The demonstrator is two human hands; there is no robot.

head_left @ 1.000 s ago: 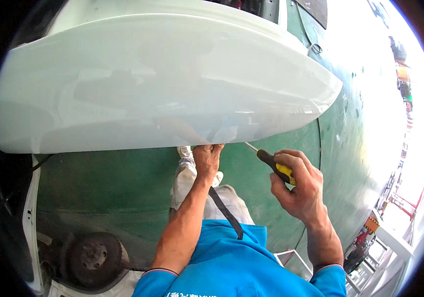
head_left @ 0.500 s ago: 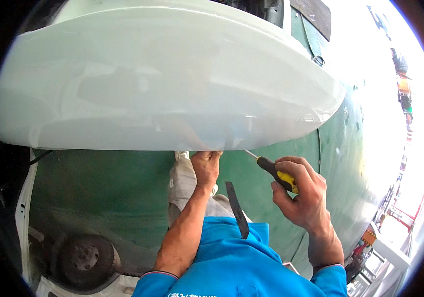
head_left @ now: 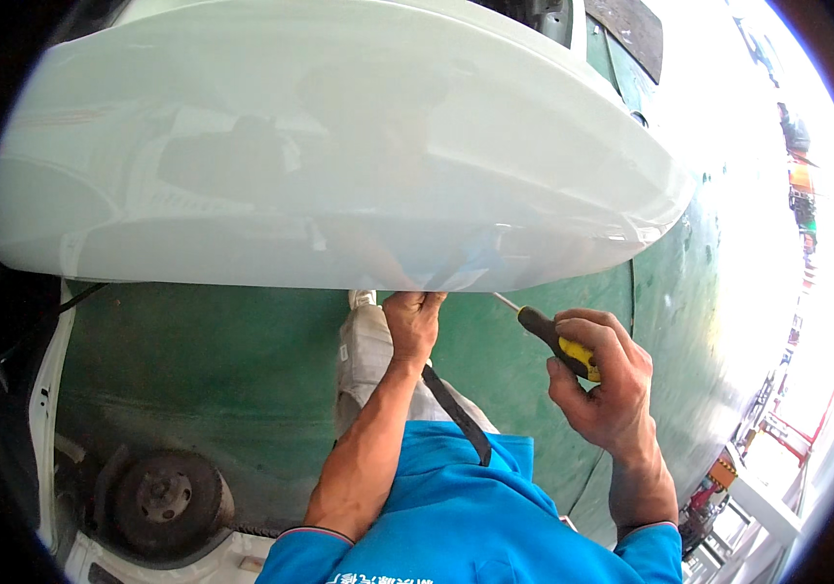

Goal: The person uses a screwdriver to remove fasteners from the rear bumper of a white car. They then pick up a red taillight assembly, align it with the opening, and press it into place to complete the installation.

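A large glossy white car body panel (head_left: pixel 271 165) spans the upper view. My left hand (head_left: pixel 414 329) is closed at its near lower edge, the fingertips partly hidden there; what they hold, if anything, does not show. My right hand (head_left: pixel 607 380) is wrapped round a black and yellow screwdriver (head_left: pixel 539 324). The metal shaft slants up and left to the panel's edge, where its tip is hidden. A dark flat strip (head_left: pixel 458 413) runs from beside my left wrist down across my blue shirt.
At lower left a wheel with a steel rim (head_left: pixel 166 498) lies inside pale bodywork (head_left: pixel 115 565). The green floor (head_left: pixel 213 370) shows beneath the panel. A dark flat sheet (head_left: pixel 628 31) lies at the top right. White metal framework (head_left: pixel 762 501) stands at far right.
The strip's upper end has swung left to my left wrist. In view, the panel's right end and my right hand with the screwdriver sit slightly further right.
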